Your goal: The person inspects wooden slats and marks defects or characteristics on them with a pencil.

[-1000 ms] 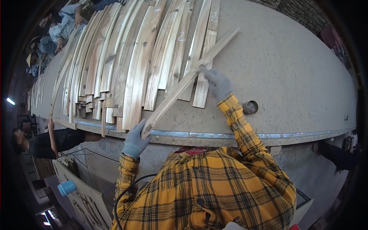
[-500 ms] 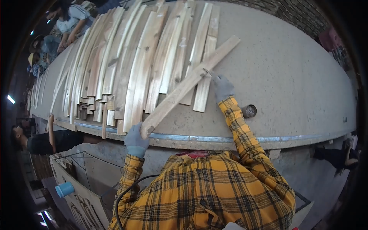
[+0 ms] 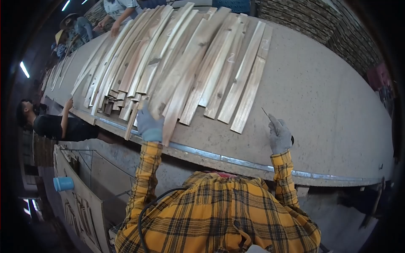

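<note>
A gloved left hand [image 3: 149, 124] clasps the near end of a plank [image 3: 175, 107] at the near edge of a long grey table [image 3: 337, 105]; the plank's long axis runs away from that hand toward the far edge, leaning right, on a fanned row of planks [image 3: 242, 80]; the gloved right hand [image 3: 279, 135], well apart rightward, is clenched on a thin dark stick [image 3: 265, 114]; another person [image 3: 55, 126] stands left.

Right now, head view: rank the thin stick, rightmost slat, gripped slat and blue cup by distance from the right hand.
1. thin stick, held in the right hand.
2. rightmost slat, just up-left of it.
3. gripped slat, farther left, in the left hand.
4. blue cup, far left, low in view.
</note>
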`<state>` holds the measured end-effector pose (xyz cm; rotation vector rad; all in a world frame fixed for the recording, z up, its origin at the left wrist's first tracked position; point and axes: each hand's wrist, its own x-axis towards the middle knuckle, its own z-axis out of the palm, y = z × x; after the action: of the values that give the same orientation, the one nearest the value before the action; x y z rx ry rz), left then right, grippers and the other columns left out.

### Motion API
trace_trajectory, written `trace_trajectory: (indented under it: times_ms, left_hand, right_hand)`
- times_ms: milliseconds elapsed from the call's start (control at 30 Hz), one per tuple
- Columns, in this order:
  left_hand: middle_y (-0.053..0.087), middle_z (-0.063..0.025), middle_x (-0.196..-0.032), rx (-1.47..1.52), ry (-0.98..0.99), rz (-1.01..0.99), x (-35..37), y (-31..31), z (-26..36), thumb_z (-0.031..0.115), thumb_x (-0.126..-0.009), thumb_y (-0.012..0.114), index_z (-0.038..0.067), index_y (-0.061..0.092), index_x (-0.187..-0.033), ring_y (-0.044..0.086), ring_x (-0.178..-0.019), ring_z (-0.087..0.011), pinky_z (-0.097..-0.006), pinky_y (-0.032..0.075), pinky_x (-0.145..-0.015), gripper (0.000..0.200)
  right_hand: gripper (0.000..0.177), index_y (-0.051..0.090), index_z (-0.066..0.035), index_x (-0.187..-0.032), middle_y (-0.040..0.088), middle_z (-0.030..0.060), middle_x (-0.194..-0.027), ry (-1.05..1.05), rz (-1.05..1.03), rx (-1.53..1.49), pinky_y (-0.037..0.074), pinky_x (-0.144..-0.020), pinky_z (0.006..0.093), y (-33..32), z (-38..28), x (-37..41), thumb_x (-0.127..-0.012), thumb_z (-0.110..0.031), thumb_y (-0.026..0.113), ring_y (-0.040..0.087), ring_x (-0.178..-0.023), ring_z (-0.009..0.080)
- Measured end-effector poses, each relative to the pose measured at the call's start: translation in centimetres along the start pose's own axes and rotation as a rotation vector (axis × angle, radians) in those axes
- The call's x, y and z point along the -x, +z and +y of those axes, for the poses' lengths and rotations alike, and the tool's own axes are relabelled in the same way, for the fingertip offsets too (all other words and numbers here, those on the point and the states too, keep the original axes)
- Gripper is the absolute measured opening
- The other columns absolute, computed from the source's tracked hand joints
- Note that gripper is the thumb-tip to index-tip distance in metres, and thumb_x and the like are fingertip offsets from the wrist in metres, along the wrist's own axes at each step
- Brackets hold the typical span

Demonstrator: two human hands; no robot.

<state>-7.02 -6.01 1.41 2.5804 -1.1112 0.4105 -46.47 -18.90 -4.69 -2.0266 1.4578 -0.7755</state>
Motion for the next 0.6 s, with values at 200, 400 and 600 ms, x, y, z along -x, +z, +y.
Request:
trace_trajectory:
  times_ms: [200, 400, 600]
  left_hand:
    - [0.05, -0.0181, -0.12, -0.015, 0.235, -0.081, -2.6, 3.8, 8.9, 0.037, -0.068, 0.079, 0.01, 0.044, -0.132, 0.051, -0.109, -0.034, -0.043, 0.046, -0.09, 0.078]
    - [0.051, -0.0143, -0.118, -0.023, 0.265, -0.958, 5.4, 9.6, 23.6, 0.044, -0.078, 0.068, 0.012, 0.035, -0.137, 0.053, -0.108, -0.0275, -0.0427, 0.049, -0.087, 0.075]
    - [0.051, -0.0163, -0.113, -0.085, 0.317, -0.754, 8.3, 13.5, 24.3, 0.023, -0.078, 0.069, 0.014, 0.018, -0.145, 0.058, -0.098, -0.0275, -0.038, 0.055, -0.074, 0.085]
  right_hand:
    - [0.022, 0.061, -0.003, -0.099, 0.065, 0.0174, -0.088, 0.3, -0.396, 0.087, 0.049, -0.071, 0.0447, -2.4, 2.7, 8.4, -0.09, -0.021, 0.053, 0.061, -0.086, 0.038]
    - [0.021, 0.067, -0.001, -0.078, 0.069, 0.0107, -0.075, 0.651, -1.046, 0.589, 0.053, -0.06, 0.0361, -3.6, 10.1, 18.4, -0.081, -0.022, 0.068, 0.067, -0.062, 0.0244]
    - [0.021, 0.061, -0.003, -0.099, 0.06, 0.0032, -0.064, 1.108, 0.057, -1.004, 0.032, -0.035, 0.0208, 0.3, 14.2, 24.4, -0.092, -0.022, 0.059, 0.047, -0.042, 0.0074]
